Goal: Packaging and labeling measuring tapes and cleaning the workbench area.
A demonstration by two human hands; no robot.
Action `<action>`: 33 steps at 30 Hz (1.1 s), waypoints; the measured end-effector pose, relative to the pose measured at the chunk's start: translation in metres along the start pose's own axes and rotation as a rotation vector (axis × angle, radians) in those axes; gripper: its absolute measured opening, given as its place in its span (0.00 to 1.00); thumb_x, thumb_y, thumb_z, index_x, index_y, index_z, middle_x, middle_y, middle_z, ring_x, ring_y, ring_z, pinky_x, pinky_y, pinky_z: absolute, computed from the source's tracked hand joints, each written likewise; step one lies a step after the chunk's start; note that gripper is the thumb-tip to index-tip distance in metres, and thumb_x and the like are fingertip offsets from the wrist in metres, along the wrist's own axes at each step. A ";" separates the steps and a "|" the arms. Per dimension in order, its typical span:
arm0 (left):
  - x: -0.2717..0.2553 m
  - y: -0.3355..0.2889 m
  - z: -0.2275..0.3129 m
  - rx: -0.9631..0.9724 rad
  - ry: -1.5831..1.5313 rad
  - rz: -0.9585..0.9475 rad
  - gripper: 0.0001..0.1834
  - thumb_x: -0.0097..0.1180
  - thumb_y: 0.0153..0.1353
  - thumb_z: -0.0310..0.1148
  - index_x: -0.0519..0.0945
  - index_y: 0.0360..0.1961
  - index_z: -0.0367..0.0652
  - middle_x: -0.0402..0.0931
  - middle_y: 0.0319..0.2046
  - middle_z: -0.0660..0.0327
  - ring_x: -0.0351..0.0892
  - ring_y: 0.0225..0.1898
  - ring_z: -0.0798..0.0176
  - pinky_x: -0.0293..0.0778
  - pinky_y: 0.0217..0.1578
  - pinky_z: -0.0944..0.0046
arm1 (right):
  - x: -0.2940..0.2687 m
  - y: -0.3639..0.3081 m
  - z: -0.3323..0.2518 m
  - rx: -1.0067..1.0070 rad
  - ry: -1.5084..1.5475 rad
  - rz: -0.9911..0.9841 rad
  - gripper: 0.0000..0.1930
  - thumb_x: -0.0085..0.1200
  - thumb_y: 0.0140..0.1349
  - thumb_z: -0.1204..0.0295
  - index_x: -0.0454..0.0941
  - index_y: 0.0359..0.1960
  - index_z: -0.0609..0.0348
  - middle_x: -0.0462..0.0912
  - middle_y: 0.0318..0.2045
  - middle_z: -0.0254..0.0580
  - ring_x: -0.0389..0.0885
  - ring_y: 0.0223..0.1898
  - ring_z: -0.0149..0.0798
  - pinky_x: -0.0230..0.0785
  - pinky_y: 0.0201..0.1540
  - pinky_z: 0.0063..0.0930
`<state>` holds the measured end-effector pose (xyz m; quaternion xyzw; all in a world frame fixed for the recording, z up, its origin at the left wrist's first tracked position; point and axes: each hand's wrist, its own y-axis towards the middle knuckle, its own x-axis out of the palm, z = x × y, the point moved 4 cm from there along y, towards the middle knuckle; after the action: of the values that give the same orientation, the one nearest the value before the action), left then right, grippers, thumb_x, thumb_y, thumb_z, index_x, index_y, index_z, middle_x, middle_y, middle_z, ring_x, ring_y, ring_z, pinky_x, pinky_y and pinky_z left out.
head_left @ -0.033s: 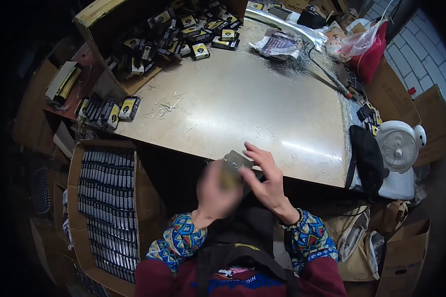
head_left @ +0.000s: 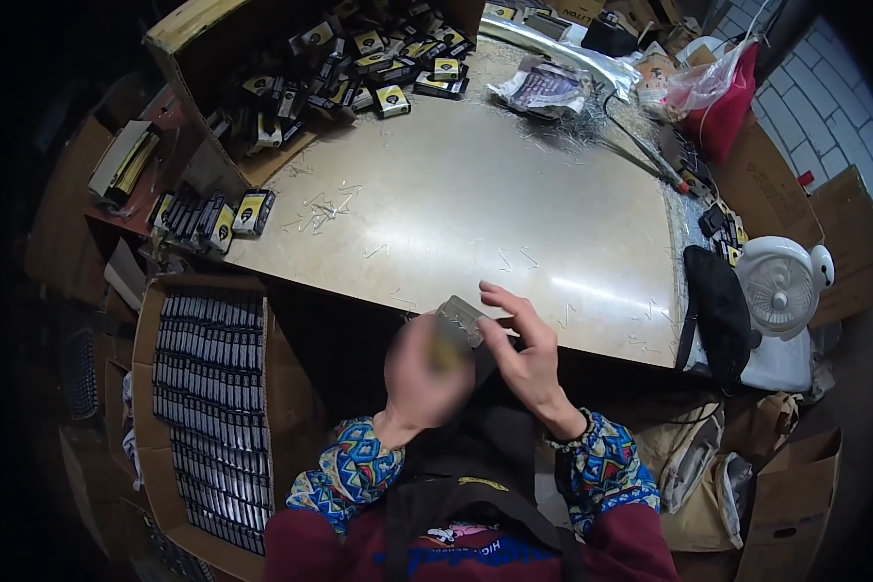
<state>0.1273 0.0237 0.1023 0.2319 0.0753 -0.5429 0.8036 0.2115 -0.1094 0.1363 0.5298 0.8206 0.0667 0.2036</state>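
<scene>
My left hand (head_left: 422, 373) is closed around a small grey-green plastic case (head_left: 461, 320) just off the table's near edge. A blurred dark and yellow patch shows between that hand's fingers; what it is I cannot make out. Small pale bits, perhaps wire pieces, show on the face of the case. My right hand (head_left: 526, 349) is at the right side of the case, fingers spread and bent, with the thumb tip at or very near its edge. Both forearms wear colourful patterned sleeve covers.
Bent wire pieces (head_left: 322, 209) are scattered over the table (head_left: 436, 184). A carton (head_left: 189, 92) spills small black-and-yellow boxes (head_left: 392, 100) at the back left. At lower left, another carton (head_left: 145, 388) holds rows of packed dark boxes. A white fan (head_left: 778, 291) stands right, beside a black cloth (head_left: 718, 315).
The grey-green case has tipped slightly in my left hand, and its right end has drawn in. My right fingers have shifted a little away from it.
</scene>
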 end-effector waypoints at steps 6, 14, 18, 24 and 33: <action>0.000 0.003 0.006 0.156 0.226 -0.035 0.44 0.68 0.45 0.25 0.59 0.63 0.36 0.68 0.52 0.45 0.72 0.51 0.44 0.71 0.52 0.54 | -0.016 0.010 0.011 0.175 -0.159 -0.110 0.08 0.57 0.61 0.75 0.82 0.39 0.66 0.84 0.27 0.44 0.82 0.26 0.30 0.73 0.30 0.22; 0.001 0.004 -0.001 -0.039 0.159 -0.084 0.41 0.70 0.43 0.30 0.62 0.58 0.36 0.72 0.47 0.43 0.75 0.48 0.42 0.73 0.48 0.54 | -0.010 0.010 -0.005 -0.019 -0.201 -0.116 0.11 0.59 0.60 0.74 0.82 0.43 0.62 0.83 0.40 0.50 0.81 0.40 0.39 0.73 0.41 0.27; 0.004 0.002 -0.006 -0.137 0.078 -0.079 0.39 0.71 0.44 0.32 0.63 0.56 0.36 0.74 0.45 0.43 0.77 0.45 0.39 0.75 0.44 0.52 | -0.003 0.002 -0.002 -0.229 -0.296 -0.292 0.16 0.61 0.56 0.74 0.80 0.48 0.60 0.73 0.58 0.54 0.70 0.58 0.53 0.68 0.56 0.37; 0.004 0.005 -0.003 -0.042 0.119 -0.039 0.41 0.73 0.45 0.33 0.62 0.57 0.36 0.75 0.44 0.42 0.80 0.44 0.41 0.77 0.41 0.54 | -0.001 -0.004 -0.008 -0.279 -0.280 -0.253 0.18 0.63 0.55 0.75 0.80 0.48 0.61 0.75 0.56 0.55 0.73 0.57 0.49 0.70 0.55 0.35; 0.006 0.006 0.006 0.135 0.152 -0.034 0.36 0.69 0.47 0.29 0.64 0.57 0.41 0.73 0.46 0.45 0.79 0.44 0.42 0.77 0.40 0.54 | 0.009 -0.029 0.008 -0.144 -0.166 -0.105 0.16 0.62 0.57 0.78 0.81 0.48 0.63 0.80 0.50 0.52 0.83 0.45 0.43 0.76 0.45 0.29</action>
<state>0.1346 0.0175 0.1070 0.3248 0.1032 -0.5412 0.7687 0.1870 -0.1147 0.1175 0.4740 0.8205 0.0709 0.3115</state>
